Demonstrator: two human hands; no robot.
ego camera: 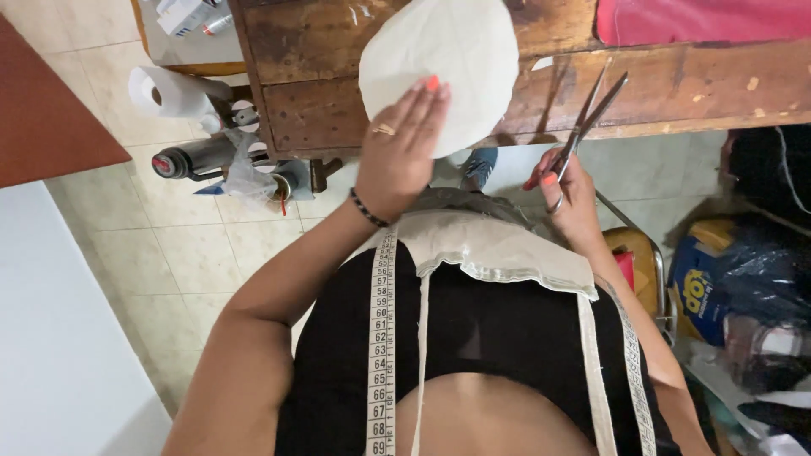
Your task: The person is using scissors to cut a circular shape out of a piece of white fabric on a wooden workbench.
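Cream fabric, a rounded piece, hangs over the wooden surface edge, gripped by the left hand with fingers nearly flat. The right hand clasps steel scissors, blades slightly parted, just beside it.

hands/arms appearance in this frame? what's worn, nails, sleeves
Both arms bare, no sleeves in view. Left hand: gold ring on one finger, dark beaded bracelet at the wrist, orange-coral nail polish. Right hand: same coral polish on the one visible nail; no ring or bracelet seen.
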